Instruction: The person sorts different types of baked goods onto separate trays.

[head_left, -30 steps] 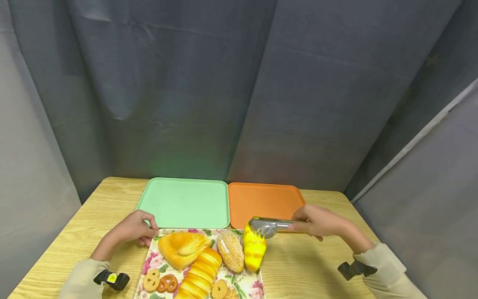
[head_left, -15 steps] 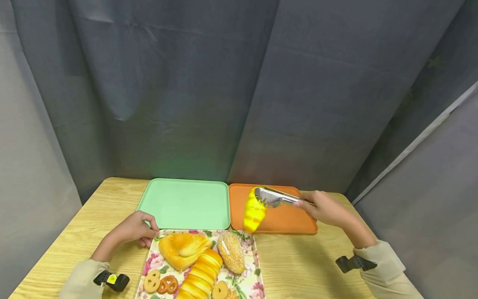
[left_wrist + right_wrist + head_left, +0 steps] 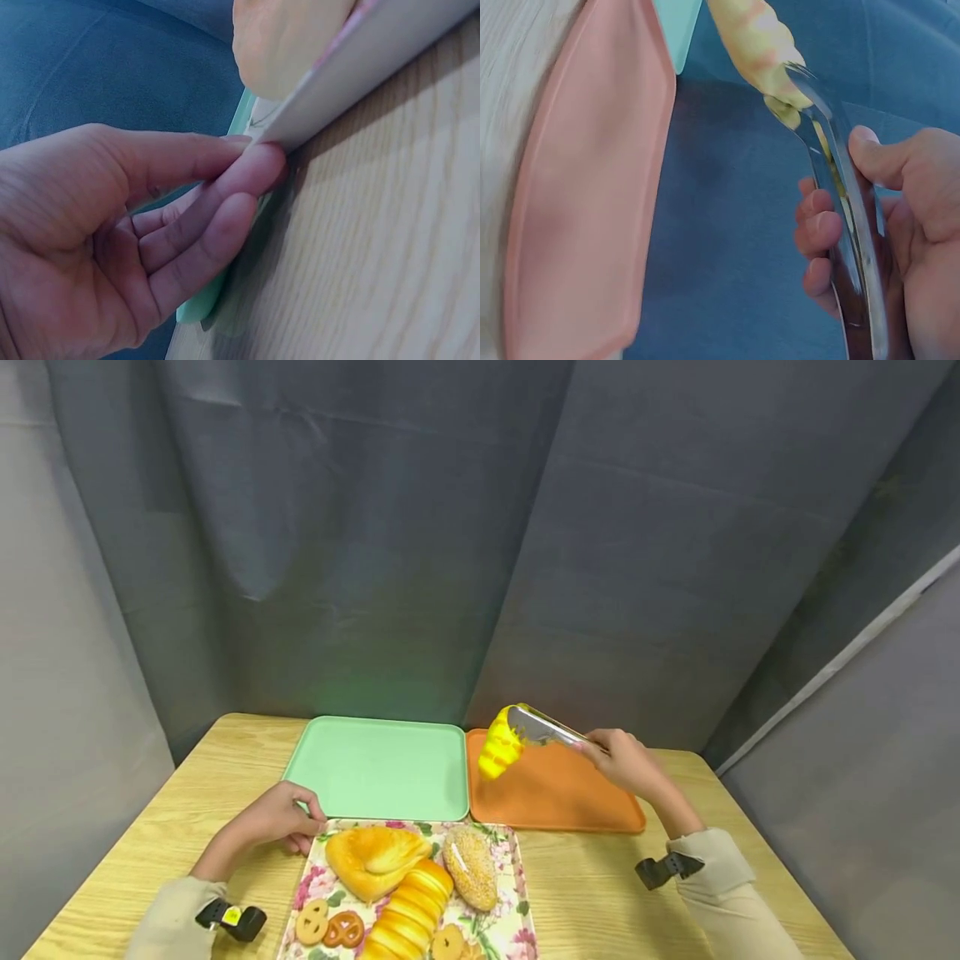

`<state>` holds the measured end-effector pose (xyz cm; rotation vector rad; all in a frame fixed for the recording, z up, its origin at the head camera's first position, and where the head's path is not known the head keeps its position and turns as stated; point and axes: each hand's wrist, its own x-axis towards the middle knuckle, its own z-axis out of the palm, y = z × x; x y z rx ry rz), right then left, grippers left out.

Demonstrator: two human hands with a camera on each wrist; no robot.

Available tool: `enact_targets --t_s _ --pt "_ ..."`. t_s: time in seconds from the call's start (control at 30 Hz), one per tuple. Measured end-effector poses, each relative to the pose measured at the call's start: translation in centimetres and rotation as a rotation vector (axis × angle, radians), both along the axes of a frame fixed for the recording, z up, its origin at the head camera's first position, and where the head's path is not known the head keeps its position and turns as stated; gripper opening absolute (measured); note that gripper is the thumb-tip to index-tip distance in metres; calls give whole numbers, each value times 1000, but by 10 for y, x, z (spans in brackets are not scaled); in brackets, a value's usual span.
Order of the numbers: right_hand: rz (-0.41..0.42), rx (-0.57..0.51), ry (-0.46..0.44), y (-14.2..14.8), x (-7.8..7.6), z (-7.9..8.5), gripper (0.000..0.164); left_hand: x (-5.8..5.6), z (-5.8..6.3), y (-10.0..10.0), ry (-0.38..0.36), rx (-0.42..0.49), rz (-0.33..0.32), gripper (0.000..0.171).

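Yellow ridged bread (image 3: pixel 499 752) hangs at frame centre, pinched in metal tongs (image 3: pixel 546 732) squeezed by the right hand (image 3: pixel 624 762), above the orange tray (image 3: pixel 585 802). Left of it lies a green tray (image 3: pixel 378 768). Lower left, the left hand (image 3: pixel 276 817) pinches the floral tray's (image 3: pixel 517 910) corner; loaves and pretzels fill it.

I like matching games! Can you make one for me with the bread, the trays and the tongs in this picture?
Things:
1. yellow bread
2. green tray
3. seeded roll
4. tongs

Places or states:
A. lies on the flowered tray
B. held in the right hand
C. gripped by the tongs, up in the air over the orange tray
D. bare, beside the orange tray

Pairs: 1-C, 2-D, 3-A, 4-B
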<state>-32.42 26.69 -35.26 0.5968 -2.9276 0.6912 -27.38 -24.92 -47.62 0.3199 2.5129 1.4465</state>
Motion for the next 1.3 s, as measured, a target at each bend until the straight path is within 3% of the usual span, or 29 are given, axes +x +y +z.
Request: enact_targets --t_s 0.27,0.6,0.8,1.07,1.3 --pt "-19 -188 -74 -24 -16 -18 37 1 1 0 -7 -10 6 11" --pt "-50 -244 -98 -84 -27 -24 39 -2 -2 0 1 -7 12 11" --pt "-75 -200 -111 -124 -31 -25 43 -2 -3 0 1 -1 16 12" --pt "-30 -143 -134 -172 -41 -24 56 -3 -1 4 -9 -16 38 12" --pt "-63 -85 -210 -209 -53 -29 60 -3 -2 5 -22 -18 45 11"
